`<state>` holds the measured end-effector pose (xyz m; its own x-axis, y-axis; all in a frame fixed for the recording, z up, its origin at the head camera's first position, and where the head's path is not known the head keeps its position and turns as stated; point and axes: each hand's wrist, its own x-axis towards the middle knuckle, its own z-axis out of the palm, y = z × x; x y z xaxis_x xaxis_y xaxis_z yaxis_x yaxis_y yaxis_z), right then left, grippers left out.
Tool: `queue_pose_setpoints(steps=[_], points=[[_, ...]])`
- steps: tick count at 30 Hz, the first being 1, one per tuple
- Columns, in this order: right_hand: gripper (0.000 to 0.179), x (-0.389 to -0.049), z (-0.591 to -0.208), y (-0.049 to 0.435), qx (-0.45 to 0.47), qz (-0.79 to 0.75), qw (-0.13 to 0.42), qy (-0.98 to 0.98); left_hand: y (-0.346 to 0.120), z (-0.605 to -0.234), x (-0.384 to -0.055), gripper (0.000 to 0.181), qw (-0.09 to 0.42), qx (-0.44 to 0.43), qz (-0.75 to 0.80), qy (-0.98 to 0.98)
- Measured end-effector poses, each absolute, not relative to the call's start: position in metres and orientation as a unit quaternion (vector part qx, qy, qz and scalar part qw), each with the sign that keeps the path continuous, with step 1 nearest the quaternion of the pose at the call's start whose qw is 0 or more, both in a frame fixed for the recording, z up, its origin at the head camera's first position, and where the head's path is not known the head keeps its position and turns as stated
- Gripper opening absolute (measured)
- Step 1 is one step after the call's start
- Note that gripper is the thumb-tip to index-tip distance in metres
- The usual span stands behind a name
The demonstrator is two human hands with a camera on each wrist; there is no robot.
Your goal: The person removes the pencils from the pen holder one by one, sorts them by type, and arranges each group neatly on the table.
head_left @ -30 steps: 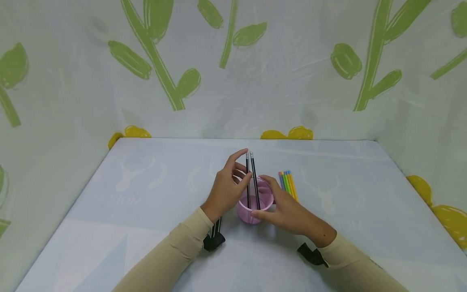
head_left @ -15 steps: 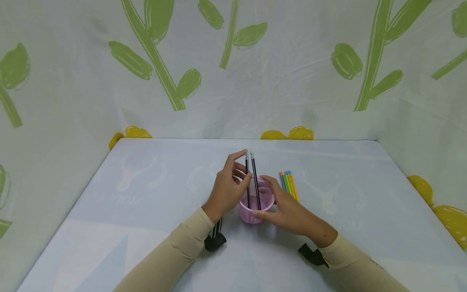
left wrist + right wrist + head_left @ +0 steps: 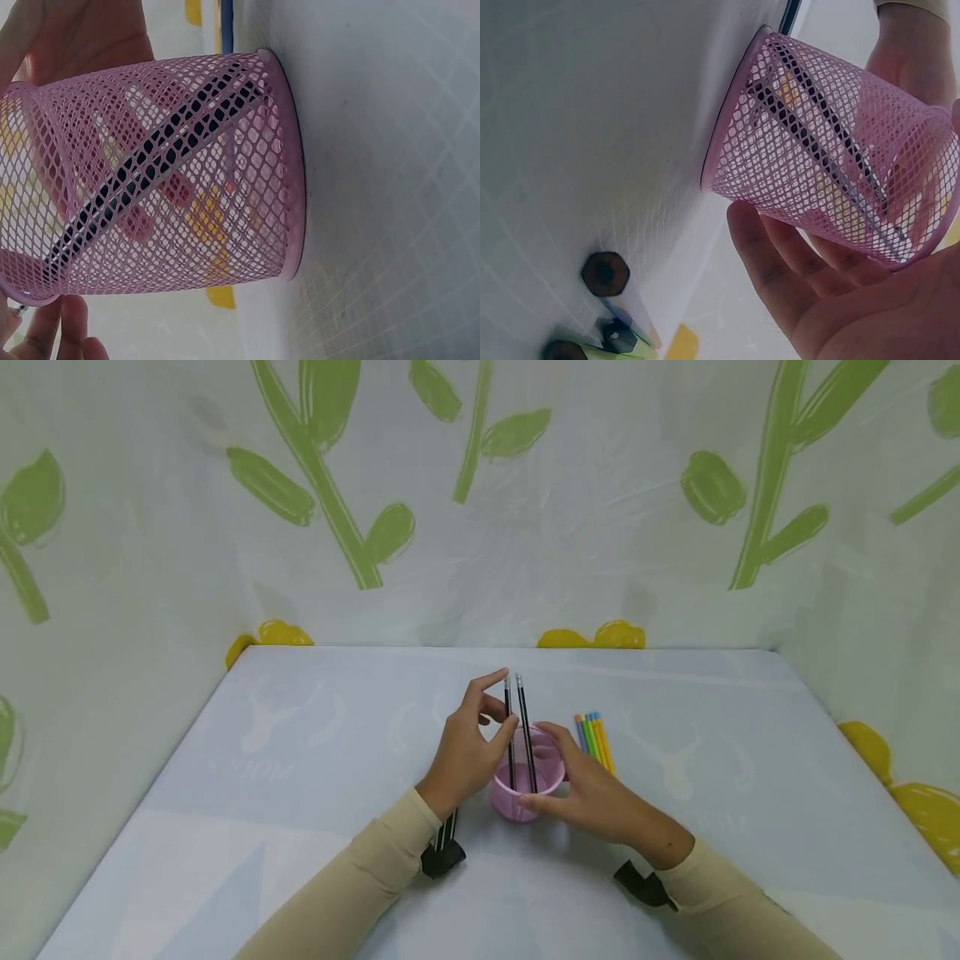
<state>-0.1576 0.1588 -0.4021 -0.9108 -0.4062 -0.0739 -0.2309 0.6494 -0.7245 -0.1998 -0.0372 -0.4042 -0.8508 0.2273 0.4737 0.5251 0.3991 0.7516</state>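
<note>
A pink mesh pencil cup [image 3: 517, 806] stands upright on the table, with two black pencils leaning inside, their silver ends upward. My right hand [image 3: 596, 789] grips the cup's right side, thumb at the near rim and fingers round the far side. My left hand [image 3: 468, 747] pinches the left pencil [image 3: 507, 702] near its upper end; the other pencil [image 3: 523, 714] stands just right of it. Through the mesh in the left wrist view, both black pencils [image 3: 161, 154] slant across the cup. The right wrist view has the cup [image 3: 832, 135] beside the right palm [image 3: 870, 315].
Several coloured pencils [image 3: 595, 743] lie together on the table [image 3: 300, 827] behind the right hand. Thin black-and-white striped rods [image 3: 446, 831] lie partly hidden under the left wrist, by a black wrist piece [image 3: 442, 860]. Leaf-patterned cloth walls [image 3: 600, 527] rise behind the table.
</note>
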Motion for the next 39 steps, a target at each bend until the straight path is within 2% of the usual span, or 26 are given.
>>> queue_pose_setpoints(steps=[20, 39], points=[[0.098, -0.158, -0.403, 0.16, -0.177, -0.38, 0.115, 0.901, -0.035, -0.403, -0.198, 0.06, 0.201, -0.248, -0.508, -0.8], [0.097, -0.156, -0.404, 0.155, -0.164, -0.382, 0.117, 0.902, -0.046, -0.382, -0.193, 0.061, 0.227, -0.24, -0.567, -0.755]])
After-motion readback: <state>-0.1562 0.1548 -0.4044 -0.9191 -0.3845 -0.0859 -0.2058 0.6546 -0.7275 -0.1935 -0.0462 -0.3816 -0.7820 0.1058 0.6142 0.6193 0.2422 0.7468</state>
